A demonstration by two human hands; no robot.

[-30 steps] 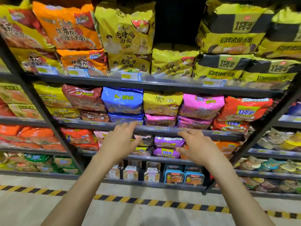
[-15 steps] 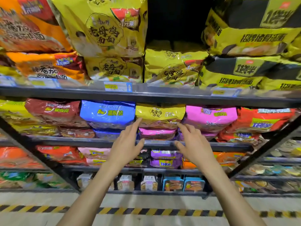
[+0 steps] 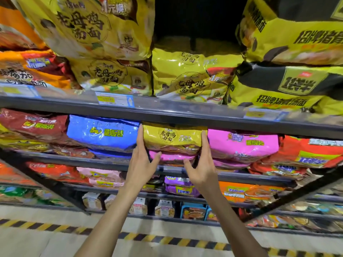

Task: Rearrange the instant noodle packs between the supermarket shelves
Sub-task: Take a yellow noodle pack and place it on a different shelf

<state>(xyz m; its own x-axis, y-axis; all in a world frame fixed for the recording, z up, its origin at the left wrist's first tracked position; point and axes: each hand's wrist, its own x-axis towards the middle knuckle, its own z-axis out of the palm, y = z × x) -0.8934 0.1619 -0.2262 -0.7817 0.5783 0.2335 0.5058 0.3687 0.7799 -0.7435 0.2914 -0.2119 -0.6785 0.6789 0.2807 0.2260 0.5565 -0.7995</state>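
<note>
Since a moment ago your left hand (image 3: 141, 166) and right hand (image 3: 202, 169) have reached the yellow noodle pack (image 3: 172, 138), straight fingers (image 3: 140, 140) pressed flat against its two ends, thumbs spread below. It lies on a pink pack (image 3: 171, 157) on the middle shelf (image 3: 111, 162), long axis left-right, label facing you.

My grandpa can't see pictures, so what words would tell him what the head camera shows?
A person's left hand and right hand press against the two ends of a yellow noodle pack on a supermarket shelf. It lies on a pink pack, between a blue pack and a second pink pack. More yellow packs sit on the upper shelf.
</note>
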